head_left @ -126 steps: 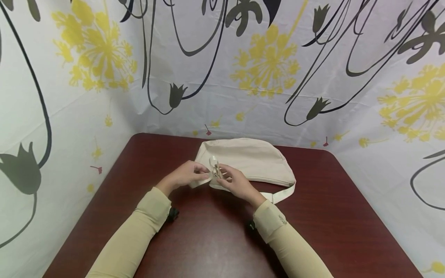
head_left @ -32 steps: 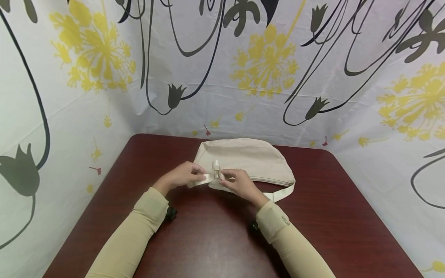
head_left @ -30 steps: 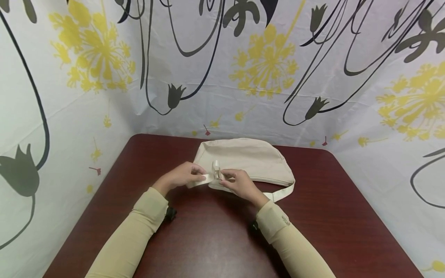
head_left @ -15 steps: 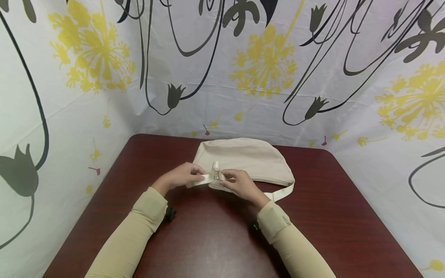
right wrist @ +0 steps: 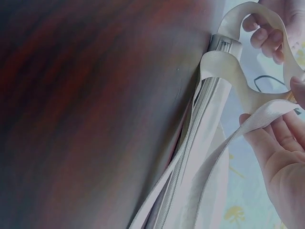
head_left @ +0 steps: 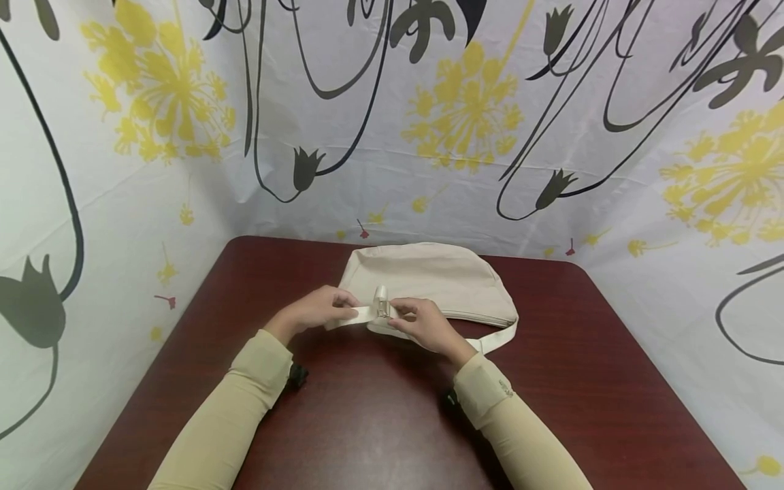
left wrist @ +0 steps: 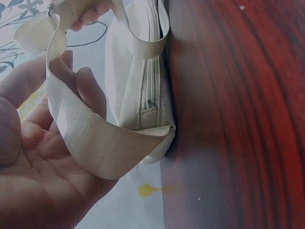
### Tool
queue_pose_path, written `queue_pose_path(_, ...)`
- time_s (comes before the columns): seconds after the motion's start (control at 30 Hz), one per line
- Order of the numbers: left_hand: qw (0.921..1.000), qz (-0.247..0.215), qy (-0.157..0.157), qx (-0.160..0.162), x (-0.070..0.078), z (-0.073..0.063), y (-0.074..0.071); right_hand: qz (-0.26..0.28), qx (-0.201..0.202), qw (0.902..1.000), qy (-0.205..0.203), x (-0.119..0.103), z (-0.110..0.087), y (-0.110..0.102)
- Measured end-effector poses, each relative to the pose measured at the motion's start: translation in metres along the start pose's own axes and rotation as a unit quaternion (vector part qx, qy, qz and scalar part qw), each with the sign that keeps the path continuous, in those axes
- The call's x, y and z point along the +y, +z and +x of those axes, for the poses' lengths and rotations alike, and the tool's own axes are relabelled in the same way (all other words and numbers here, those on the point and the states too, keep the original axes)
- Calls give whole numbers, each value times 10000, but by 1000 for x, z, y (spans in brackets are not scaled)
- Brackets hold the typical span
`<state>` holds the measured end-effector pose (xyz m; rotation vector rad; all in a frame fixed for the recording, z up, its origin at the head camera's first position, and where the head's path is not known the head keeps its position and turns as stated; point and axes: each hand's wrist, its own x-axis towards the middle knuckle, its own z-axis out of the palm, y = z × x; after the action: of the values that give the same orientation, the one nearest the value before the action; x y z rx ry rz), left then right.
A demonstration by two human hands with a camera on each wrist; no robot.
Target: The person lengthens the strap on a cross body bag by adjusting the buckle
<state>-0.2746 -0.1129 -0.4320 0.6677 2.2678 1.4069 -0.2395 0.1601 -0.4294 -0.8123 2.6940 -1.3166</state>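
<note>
A cream shoulder bag (head_left: 429,272) lies at the back of the table, its zipper (left wrist: 151,81) facing the near side. At its left end, my left hand (head_left: 324,307) pinches the webbing strap (head_left: 364,314), which loops across the palm in the left wrist view. My right hand (head_left: 422,325) grips the strap at a metal buckle (head_left: 383,308), just right of the left hand. A loop of strap stands up above the buckle. The buckle is mostly hidden by the thumb in the right wrist view. Another strap length (head_left: 499,340) curves round the bag's right end.
The dark red table (head_left: 380,422) has a glossy top and rounded far corners. White cloth with a printed flower pattern (head_left: 465,109) hangs behind and along both sides. A small black device (head_left: 298,376) sits under the left cuff.
My left hand has shifted slightly left, and more strap shows between it and the buckle. The buckle has turned a little since the oldest frame. My right hand stays nearly still; the bag has not moved.
</note>
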Motion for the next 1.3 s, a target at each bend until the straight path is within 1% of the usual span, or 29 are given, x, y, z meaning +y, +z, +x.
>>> queue_pose_path(0.33, 9999, 9, -116, -8, 0, -2, -3, -2, -38, 9999, 98, 3, 0, -1)
queue_pose_path(0.57, 9998, 190, -1, -29, -1, -2, -5, -11, -31, 10000, 93, 3, -1, -2)
queue_pose_path(0.8, 9999, 65, -56, -94, -2, -1, -5, 56, -10, 9999, 145, 4, -2, -4)
queue_pose_path(0.9, 9999, 23, -74, -108, -2, -1, -5, 37, 0, 9999, 107, 5, -2, -4)
queue_pose_path(1.3, 9999, 28, -63, -108, -4, -1, -6, 2, -51, 10000, 66, 5, -3, -6)
